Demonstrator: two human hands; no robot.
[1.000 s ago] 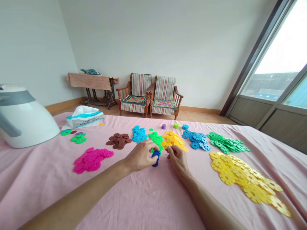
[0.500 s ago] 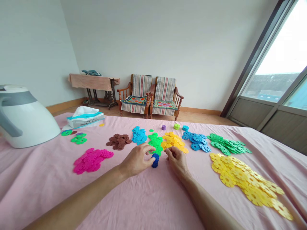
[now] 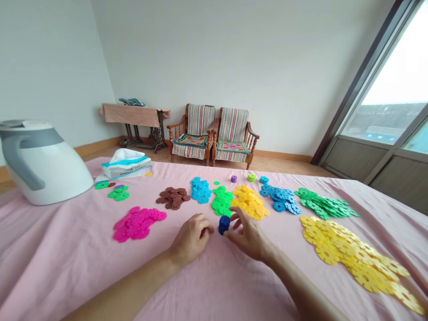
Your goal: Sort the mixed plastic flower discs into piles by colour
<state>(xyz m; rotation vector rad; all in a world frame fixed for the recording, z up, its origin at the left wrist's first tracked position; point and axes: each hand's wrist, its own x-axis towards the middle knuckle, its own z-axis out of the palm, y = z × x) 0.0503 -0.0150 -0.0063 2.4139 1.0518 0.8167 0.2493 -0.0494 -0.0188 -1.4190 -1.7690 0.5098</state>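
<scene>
A small dark blue stack of plastic discs [image 3: 224, 224] stands on the pink cloth [image 3: 214, 285] in front of me. My right hand [image 3: 248, 236] reaches it from the right, with thumb and fingertips against its side. My left hand [image 3: 191, 239] rests on the cloth just left of the stack, a small gap away, fingers curled in with nothing visible in them. Behind the stack lie piles of bright green discs [image 3: 222, 201] and yellow discs [image 3: 249, 203].
More piles lie on the cloth: pink [image 3: 137, 223], brown [image 3: 173, 197], light blue [image 3: 200, 190], blue [image 3: 281, 198], dark green [image 3: 324, 205], a large yellow one [image 3: 361, 258]. A white appliance [image 3: 43, 162] and a tissue pack [image 3: 126, 162] sit far left. Two chairs [image 3: 214, 136] stand beyond.
My left hand has let go of the blue stack and drawn back to the left. My right hand has moved in and closed its fingertips on the stack, which now stands upright.
</scene>
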